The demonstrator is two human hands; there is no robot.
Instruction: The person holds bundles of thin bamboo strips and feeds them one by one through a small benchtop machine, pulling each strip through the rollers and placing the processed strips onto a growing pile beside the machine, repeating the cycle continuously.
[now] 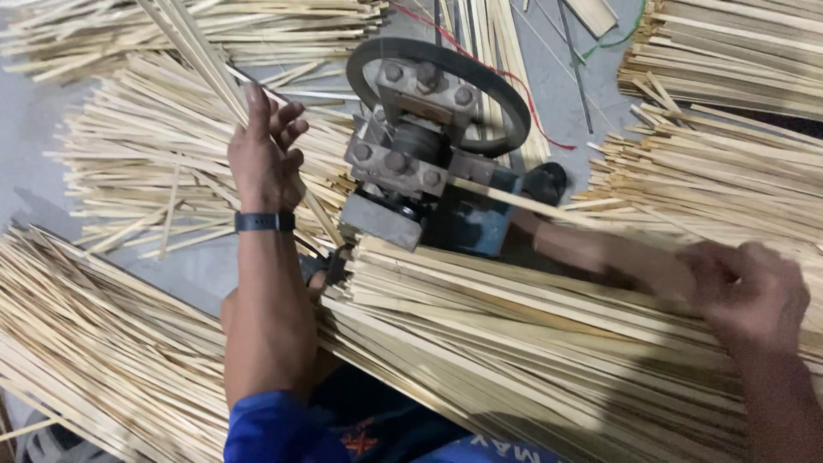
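On the far left, long pale sticks (94, 343) lie in a big heap on the floor, and more lie in a pile above it (146, 163).

The left hand (264, 154) is up high. Its fingers are closed around a few thin sticks (201, 60) that point up and away to the left. A dark band (265, 222) sits on that wrist. These sticks are long and bendy, so their far ends could wobble and poke something, or slip out if the grip is loose.

In the middle stands a small grey machine (411, 163) with a round black wheel (446, 90) and bolts on top. One stick (514, 201) pokes out of its right side. The left hand is close to the machine. If the wheel turns, fingers or a sleeve could get caught. A red wire (514, 86) lies on the floor behind it, near the wheel.

Below the machine, a thick bundle of sticks (531, 343) rests across the person's lap. It could slide off, because it is leaning.

On the right, the right hand (754, 291) is blurry. It rests on the bundle, but I cannot tell if it is gripping a stick. Sharp stick edges could give splinters to bare hands.
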